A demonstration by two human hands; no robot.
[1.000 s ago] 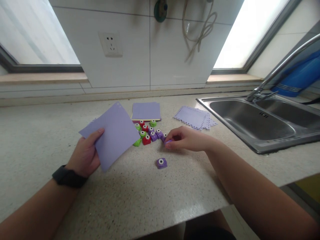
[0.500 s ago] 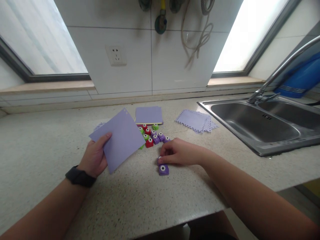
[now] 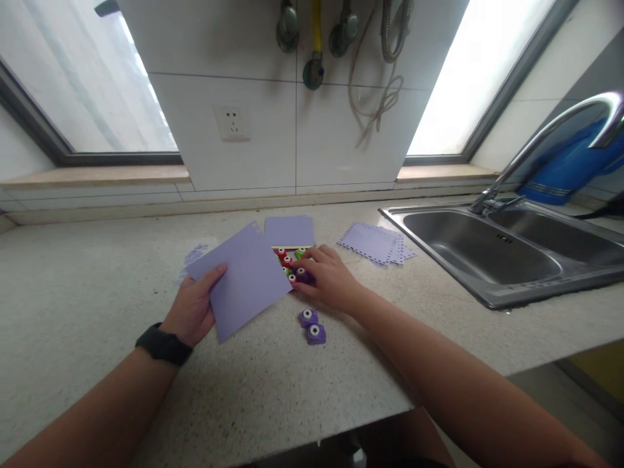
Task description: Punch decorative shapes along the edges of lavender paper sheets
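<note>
My left hand [image 3: 195, 305] holds a sheet of lilac paper [image 3: 248, 279], thumb on top and fingers beneath. Small punched holes show at the sheet's upper corner. Beyond its right edge, the fingers and thumb of my right hand [image 3: 329, 276] close around a purple craft punch [image 3: 302, 274] in a cluster of small punches. Red punches [image 3: 286, 261] and a green punch [image 3: 301, 252] show beside it; the sheet and my hand hide part of the cluster. Nearer me, two purple punches [image 3: 308, 317] [image 3: 316, 334] with white round buttons stand touching on the counter.
A stack of lilac sheets [image 3: 290, 231] lies behind the cluster. Lilac sheets with punched edges [image 3: 373, 242] lie fanned to the right, before a steel sink [image 3: 480, 296] with a faucet [image 3: 531, 140]. Small lilac paper scraps [image 3: 194, 255] lie left of the held sheet.
My right hand has left the two purple punches in front and moved away from me to the cluster. The left hand still holds the sheet. The view has tilted up a little.
</note>
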